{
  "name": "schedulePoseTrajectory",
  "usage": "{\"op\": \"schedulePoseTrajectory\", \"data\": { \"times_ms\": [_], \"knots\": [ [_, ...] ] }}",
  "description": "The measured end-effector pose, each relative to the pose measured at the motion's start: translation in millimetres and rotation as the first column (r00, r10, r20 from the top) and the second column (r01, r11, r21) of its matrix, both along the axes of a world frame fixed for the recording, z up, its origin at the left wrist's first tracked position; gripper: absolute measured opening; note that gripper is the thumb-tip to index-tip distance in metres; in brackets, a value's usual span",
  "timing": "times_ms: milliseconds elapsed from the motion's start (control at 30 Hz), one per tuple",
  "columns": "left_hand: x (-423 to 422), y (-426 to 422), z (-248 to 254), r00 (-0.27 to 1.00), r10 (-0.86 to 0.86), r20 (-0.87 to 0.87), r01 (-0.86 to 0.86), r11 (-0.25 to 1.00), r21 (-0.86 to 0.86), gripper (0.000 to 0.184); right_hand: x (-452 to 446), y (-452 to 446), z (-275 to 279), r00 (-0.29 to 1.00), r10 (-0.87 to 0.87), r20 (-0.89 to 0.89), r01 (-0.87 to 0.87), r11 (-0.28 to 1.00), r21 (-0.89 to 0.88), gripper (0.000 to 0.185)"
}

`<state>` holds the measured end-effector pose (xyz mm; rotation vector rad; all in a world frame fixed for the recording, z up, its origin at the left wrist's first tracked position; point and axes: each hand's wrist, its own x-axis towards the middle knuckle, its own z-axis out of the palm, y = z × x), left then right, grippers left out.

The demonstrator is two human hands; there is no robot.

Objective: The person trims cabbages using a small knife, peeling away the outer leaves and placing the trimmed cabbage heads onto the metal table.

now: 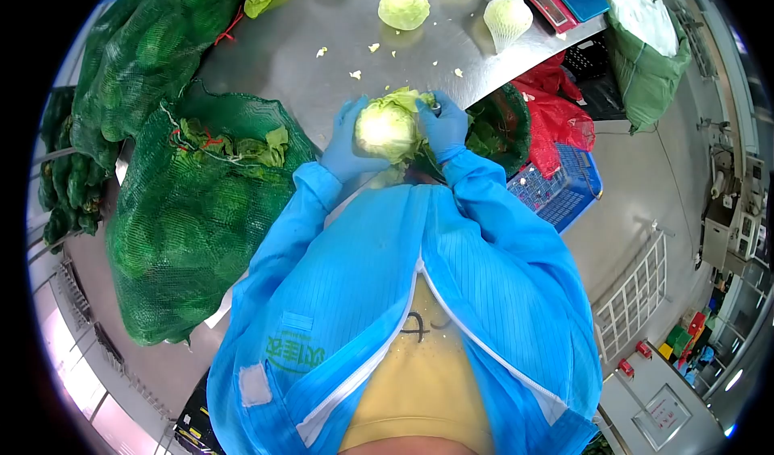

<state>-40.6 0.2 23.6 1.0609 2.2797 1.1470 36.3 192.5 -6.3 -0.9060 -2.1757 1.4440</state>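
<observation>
My left hand (348, 141), in a blue glove, is wrapped around the left side of a pale green cabbage (384, 132) held in front of my chest. On its other side, my right hand (443, 126), also gloved, is closed around a small dark handle (436, 108) and rests against the loose upper leaves. Whatever the handle belongs to is hidden by the fingers and leaves. Farther back on the steel table (282, 60) lie a bare cabbage (403, 8) and a cabbage in white foam netting (508, 18). Leaf scraps (355, 74) are scattered between.
Green mesh sacks of cabbages (193, 221) crowd the left side. A dark green bag (504, 128) with leaves stands right of my hands, beside a red bag (556, 104) and a blue crate (568, 189). At the table's far right corner is a red scale (540, 0).
</observation>
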Motion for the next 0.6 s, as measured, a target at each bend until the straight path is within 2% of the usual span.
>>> {"op": "schedulePoseTrajectory", "data": {
  "times_ms": [67, 100, 167, 200, 233, 300, 367, 433, 467, 500, 567, 600],
  "knots": [
    [8.4, -0.7, -5.5, 0.968, 0.133, 0.214, -0.168, 0.974, 0.151, 0.105, 6.7, -18.5, 29.5, 0.997, 0.073, -0.011, -0.073, 0.997, 0.030, 0.024],
    [12.8, 3.3, -1.8, 0.966, 0.141, 0.215, -0.175, 0.974, 0.147, 0.105, 7.4, -20.5, 28.2, 0.997, 0.081, -0.010, -0.080, 0.996, 0.027, 0.024],
    [19.9, 12.4, 9.1, 0.791, 0.395, 0.466, -0.480, 0.874, 0.074, 0.100, 9.7, -23.5, 22.3, 0.997, 0.072, -0.038, -0.067, 0.992, 0.103, 0.027],
    [17.1, 6.8, -6.6, 0.874, 0.415, 0.252, -0.439, 0.897, 0.044, 0.096, 9.2, -16.1, 17.9, 0.999, -0.029, 0.031, 0.028, 0.998, 0.055, 0.031],
    [17.2, 4.6, -4.6, 0.875, 0.411, 0.254, -0.435, 0.899, 0.042, 0.096, 11.3, -2.2, 10.0, 0.989, -0.120, 0.089, 0.123, 0.992, -0.022, 0.035],
    [17.5, 2.8, 1.4, 0.830, 0.335, 0.445, -0.407, 0.910, 0.074, 0.091, 28.6, 37.9, -47.7, 0.973, -0.205, 0.103, 0.209, 0.978, -0.021, 0.035],
    [9.4, -5.4, -14.9, 0.864, 0.333, 0.378, -0.381, 0.923, 0.058, 0.090, 53.2, 49.1, -62.3, 0.934, -0.224, 0.278, 0.241, 0.970, -0.028, 0.036],
    [9.4, -7.6, -21.3, 0.888, 0.335, 0.315, -0.361, 0.932, 0.025, 0.090, 74.6, 67.7, -114.1, 0.898, -0.386, 0.211, 0.411, 0.907, -0.088, 0.037],
    [14.8, -5.6, -21.8, 0.787, 0.384, 0.482, -0.481, 0.872, 0.090, 0.092, 84.9, 76.0, -120.6, 0.887, -0.388, 0.251, 0.435, 0.885, -0.167, 0.048],
    [16.8, -3.3, -21.5, 0.664, 0.395, 0.635, -0.598, 0.790, 0.136, 0.093, 85.5, 71.6, -118.4, 0.887, -0.388, 0.252, 0.434, 0.885, -0.168, 0.048],
    [11.7, -0.2, -11.8, 0.654, 0.409, 0.636, -0.605, 0.788, 0.115, 0.097, 81.7, 57.2, -103.8, 0.818, -0.571, 0.074, 0.575, 0.808, -0.126, 0.060],
    [8.6, 0.7, -11.2, 0.718, 0.439, 0.540, -0.567, 0.819, 0.088, 0.097, 78.3, 49.4, -76.4, 0.865, -0.495, 0.085, 0.498, 0.867, -0.010, 0.066]
  ]
}}
